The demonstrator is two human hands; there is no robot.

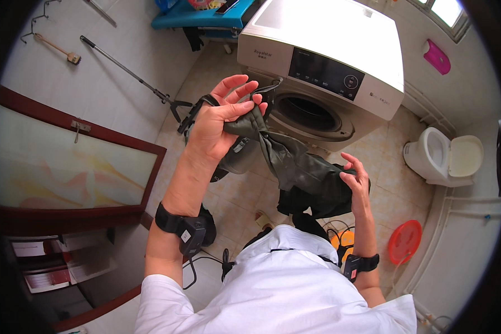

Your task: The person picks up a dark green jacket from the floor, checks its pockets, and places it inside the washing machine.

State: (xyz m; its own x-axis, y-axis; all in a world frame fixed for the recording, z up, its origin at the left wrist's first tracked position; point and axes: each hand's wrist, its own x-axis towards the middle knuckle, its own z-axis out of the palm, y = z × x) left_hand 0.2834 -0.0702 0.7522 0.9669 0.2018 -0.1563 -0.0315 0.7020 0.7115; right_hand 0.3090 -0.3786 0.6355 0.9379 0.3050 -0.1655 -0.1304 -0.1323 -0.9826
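Note:
A dark olive garment point(300, 167), twisted near its upper end, stretches between my hands. My left hand point(234, 108) pinches that end between thumb and fingers, and a thin strap loops out above it. At the garment's other end, my right hand point(355, 179) holds its edge with bent fingers, partly hidden by the fabric. Beyond the cloth stands a white front-loading washing machine point(271, 54), its round door opening point(309, 112) dark inside.
A grey container point(244, 158) stands below my left hand. A mop-like pole point(125, 69) leans at the left wall, above a red-framed door point(154, 152). A toilet point(436, 154) and a red basin point(405, 241) are at the right. Cables lie near my feet.

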